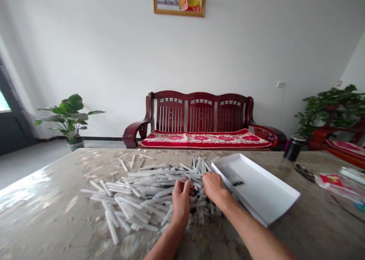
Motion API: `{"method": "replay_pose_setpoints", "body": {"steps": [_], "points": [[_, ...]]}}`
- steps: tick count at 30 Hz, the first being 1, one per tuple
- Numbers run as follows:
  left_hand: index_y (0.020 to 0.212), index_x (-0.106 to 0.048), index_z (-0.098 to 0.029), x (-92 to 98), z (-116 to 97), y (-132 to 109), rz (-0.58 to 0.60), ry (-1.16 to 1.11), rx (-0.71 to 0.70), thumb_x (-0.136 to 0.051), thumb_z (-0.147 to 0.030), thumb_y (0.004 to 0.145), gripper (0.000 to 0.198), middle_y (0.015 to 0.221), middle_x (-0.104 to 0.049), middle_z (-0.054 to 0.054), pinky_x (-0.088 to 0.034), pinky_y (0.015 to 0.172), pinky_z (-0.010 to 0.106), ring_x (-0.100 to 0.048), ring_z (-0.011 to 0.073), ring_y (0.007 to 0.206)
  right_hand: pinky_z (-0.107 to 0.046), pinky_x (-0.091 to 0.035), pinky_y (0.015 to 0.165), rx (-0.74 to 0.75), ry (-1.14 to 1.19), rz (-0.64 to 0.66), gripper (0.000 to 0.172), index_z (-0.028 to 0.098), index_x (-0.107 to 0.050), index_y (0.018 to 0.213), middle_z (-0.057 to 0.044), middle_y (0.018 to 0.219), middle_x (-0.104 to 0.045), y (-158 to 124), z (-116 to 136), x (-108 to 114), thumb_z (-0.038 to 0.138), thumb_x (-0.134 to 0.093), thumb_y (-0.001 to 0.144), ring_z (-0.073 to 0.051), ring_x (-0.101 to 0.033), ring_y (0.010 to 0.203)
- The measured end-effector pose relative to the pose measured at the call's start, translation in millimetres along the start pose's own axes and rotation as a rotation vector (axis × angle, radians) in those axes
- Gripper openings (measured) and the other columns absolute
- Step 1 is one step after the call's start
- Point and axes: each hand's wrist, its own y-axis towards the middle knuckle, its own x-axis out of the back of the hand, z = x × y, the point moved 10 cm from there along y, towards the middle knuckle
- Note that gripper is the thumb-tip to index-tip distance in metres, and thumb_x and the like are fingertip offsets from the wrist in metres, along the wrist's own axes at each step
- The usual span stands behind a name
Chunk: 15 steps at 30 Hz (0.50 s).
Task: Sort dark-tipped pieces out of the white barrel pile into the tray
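the left hand [180,199] is curled near the bent right hand [213,184]

The right hand [213,184] partly hides its own fingers; dark bits [194,193] beside the left hand [180,199] are too blurred to identify. The top edge crops the wall frame [179,13].

Settee [200,115]: dark red wood, at the far wall [114,54], patterned red-and-white cover [201,138] along its seat.
Picture frame [178,0]: gold-edged, high on the wall.
Left plant [71,115]: broad green leaves, potted.
Right plant [332,104]: leafy, behind a red wooden armchair [323,137].
Black canister [294,149]: far right of the worktop [54,210], near a dark cable [304,172].
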Motion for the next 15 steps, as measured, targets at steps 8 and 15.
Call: {"method": "replay_pose_setpoints", "body": {"steps": [8, 15], "points": [[0.077, -0.058, -0.017, 5.4, 14, 1, -0.065, -0.188, 0.123, -0.078, -0.049, 0.065, 0.040, 0.069, -0.065, 0.000, -0.053, 0.055, 0.025, -0.069, 0.0169, 0.066, -0.029, -0.046, 0.061, -0.057, 0.122, -0.023, 0.021, 0.020, -0.072, 0.067, -0.011, 0.074, -0.075, -17, -42, 17, 0.006, -0.056, 0.065, -0.025, -0.070, 0.072], [0.082, -0.058, -0.018, -1.7, 16, -4, -0.047, -0.380, 0.235, -0.083, -0.029, 0.068, 0.031, 0.072, -0.071, 0.001, -0.058, 0.062, 0.023, -0.074, 0.0173, 0.071, -0.021, -0.035, 0.042, -0.181, 1.263, -0.190, 0.016, 0.020, -0.060, 0.078, 0.000, 0.065, -0.070, -26, -57, -5, 0.033, -0.060, 0.068, -0.016, -0.060, 0.053]]}}
